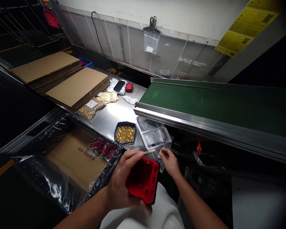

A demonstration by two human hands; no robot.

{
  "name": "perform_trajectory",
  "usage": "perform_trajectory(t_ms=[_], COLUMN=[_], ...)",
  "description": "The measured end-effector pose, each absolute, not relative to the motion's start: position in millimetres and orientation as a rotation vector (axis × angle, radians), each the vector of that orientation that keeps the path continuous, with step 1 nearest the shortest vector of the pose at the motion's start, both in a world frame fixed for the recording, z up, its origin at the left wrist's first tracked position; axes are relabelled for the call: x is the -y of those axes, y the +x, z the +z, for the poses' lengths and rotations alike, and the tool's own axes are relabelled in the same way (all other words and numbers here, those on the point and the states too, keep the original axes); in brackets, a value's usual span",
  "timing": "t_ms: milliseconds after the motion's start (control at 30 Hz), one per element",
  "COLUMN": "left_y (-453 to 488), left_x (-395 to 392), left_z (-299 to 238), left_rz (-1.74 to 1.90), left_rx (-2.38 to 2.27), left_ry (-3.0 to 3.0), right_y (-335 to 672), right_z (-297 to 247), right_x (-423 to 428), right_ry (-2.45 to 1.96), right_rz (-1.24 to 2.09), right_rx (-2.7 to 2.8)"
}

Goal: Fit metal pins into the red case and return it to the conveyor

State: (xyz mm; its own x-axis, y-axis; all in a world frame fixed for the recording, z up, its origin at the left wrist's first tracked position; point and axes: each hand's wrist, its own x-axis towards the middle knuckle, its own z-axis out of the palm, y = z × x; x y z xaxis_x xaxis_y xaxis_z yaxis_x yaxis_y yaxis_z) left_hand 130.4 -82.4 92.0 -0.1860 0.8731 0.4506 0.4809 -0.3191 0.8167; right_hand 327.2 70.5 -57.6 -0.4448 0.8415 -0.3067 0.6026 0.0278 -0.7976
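Note:
My left hand [120,183] is wrapped round a red and black plastic housing [146,178]. The housing is hollow, and its open side faces up and to the right. My right hand [171,163] is at the near edge of the metal table, fingers curled in a pinch beside a clear plastic bag [162,167]. Whatever sits between those fingertips is too small to make out. Just beyond the hands stand a blue tray [114,133] of small brass-coloured parts and a white tray [146,144] with clear plastic bags in it.
A green conveyor belt [186,98] runs off to the right. Stacks of cardboard [81,84] stand at the left. A bag of brass-coloured parts [87,111], a phone [119,85] and a small red and black piece [129,87] lie on the table. A plastic-lined carton [71,156] is at the near left.

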Motion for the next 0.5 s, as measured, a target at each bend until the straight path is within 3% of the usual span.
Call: perform_trajectory(t_ms=[167, 500], left_y=[131, 140], left_x=[89, 95], left_z=[97, 98], left_rz=[1.483, 1.552], left_rx=[-1.597, -1.58], left_ry=[1.767, 1.755], right_y=[356, 355], right_z=[-149, -180], right_x=[-64, -55], right_ry=[-1.57, -1.444], right_rz=[1.125, 0.74], right_rx=[2.383, 2.698])
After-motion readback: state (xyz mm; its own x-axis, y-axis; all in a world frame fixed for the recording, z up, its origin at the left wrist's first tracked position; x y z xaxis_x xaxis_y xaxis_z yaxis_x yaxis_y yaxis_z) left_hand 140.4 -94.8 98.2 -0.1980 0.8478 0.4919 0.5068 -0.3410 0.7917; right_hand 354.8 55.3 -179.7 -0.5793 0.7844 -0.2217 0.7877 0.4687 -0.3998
